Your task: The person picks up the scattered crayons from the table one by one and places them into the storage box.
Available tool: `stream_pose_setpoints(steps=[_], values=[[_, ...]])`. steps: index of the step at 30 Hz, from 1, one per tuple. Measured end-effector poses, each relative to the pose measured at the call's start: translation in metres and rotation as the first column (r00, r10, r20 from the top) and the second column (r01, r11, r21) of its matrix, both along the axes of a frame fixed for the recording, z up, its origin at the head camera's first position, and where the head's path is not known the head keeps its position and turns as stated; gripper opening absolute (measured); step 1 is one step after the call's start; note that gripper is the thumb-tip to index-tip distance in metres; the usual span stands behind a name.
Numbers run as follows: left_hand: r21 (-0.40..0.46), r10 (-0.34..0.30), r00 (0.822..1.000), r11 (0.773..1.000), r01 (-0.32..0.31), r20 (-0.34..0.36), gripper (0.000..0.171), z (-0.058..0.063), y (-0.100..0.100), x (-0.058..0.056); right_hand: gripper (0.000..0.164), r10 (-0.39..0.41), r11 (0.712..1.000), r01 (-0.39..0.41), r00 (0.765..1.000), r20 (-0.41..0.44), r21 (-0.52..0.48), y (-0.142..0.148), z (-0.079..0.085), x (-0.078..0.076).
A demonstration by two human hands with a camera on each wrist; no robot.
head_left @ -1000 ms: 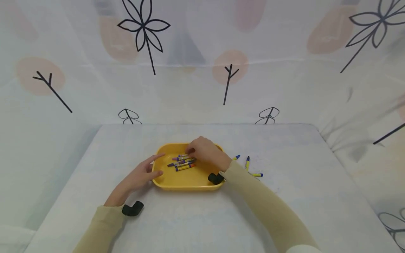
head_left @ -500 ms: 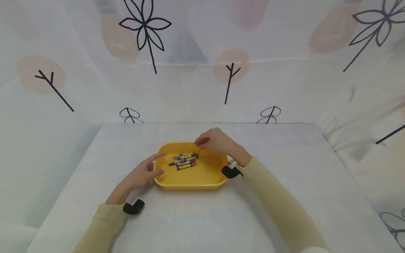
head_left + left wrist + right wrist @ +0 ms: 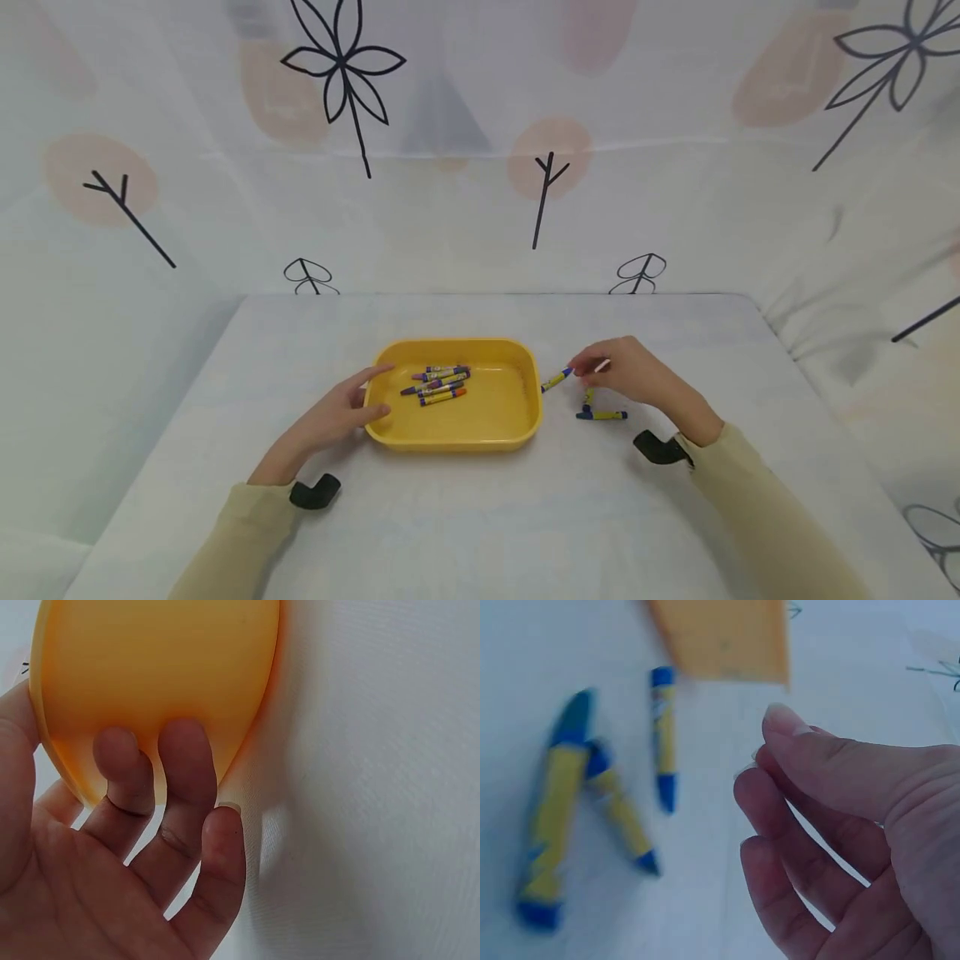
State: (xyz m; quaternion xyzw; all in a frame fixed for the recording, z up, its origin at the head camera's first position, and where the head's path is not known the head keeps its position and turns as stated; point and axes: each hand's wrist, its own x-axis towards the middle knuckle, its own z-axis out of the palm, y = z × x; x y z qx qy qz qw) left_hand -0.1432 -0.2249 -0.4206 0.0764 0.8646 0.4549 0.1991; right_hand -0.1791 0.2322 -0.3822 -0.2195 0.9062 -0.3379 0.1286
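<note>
A yellow tray (image 3: pixel 450 429) sits mid-table, and my left hand (image 3: pixel 330 421) grips its left end. In the head view the thumb and index finger reach over the rim; in the left wrist view other fingers (image 3: pixel 187 761) lie against the outer wall. Several yellow-wrapped crayons (image 3: pixel 442 397) lie in a loose cluster inside the tray. To its right, my right hand (image 3: pixel 622 371) hovers over three loose crayons, fingers loosely bent and nothing between them. One blue crayon (image 3: pixel 557 380) is closest to the tray; another crayon (image 3: pixel 588 398) is partly under the hand; a dark-tipped crayon (image 3: pixel 602 415) lies crosswise nearer me.
A pale cloth covers the table (image 3: pixel 465 525). Behind it hangs a white patterned curtain (image 3: pixel 465 225) with line-drawn flowers. Each wrist wears a small black device (image 3: pixel 315 492) near the sleeve cuff.
My right hand has come up from the crayons in the tray, passed over its right rim, and moved right to the loose crayons. The left hand keeps its hold on the tray.
</note>
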Motion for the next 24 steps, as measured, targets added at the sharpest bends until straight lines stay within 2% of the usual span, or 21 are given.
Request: stream_pose_setpoints(steps=[5,10,16,24], values=[[0.009,-0.008,1.0,1.0,0.008,0.003,0.069,0.0,0.001,0.0,0.023,-0.006,0.999,0.006,1.0,-0.014,0.033,0.029,-0.02,0.017],[0.011,-0.009,1.0,1.0,0.009,0.004,0.069,0.0,0.001,0.0,0.027,-0.02,0.997,0.02,1.0,-0.002,0.068,0.042,-0.036,0.025],[0.014,-0.005,1.0,1.0,0.005,-0.002,0.068,-0.002,0.001,0.0,0.025,-0.033,0.996,0.03,0.999,0.042,0.08,0.042,-0.042,0.029],[0.031,-0.025,1.0,0.999,0.025,-0.007,0.068,-0.001,0.0,0.001,0.019,-0.009,0.997,0.006,0.999,0.036,0.083,0.041,-0.041,0.029]])
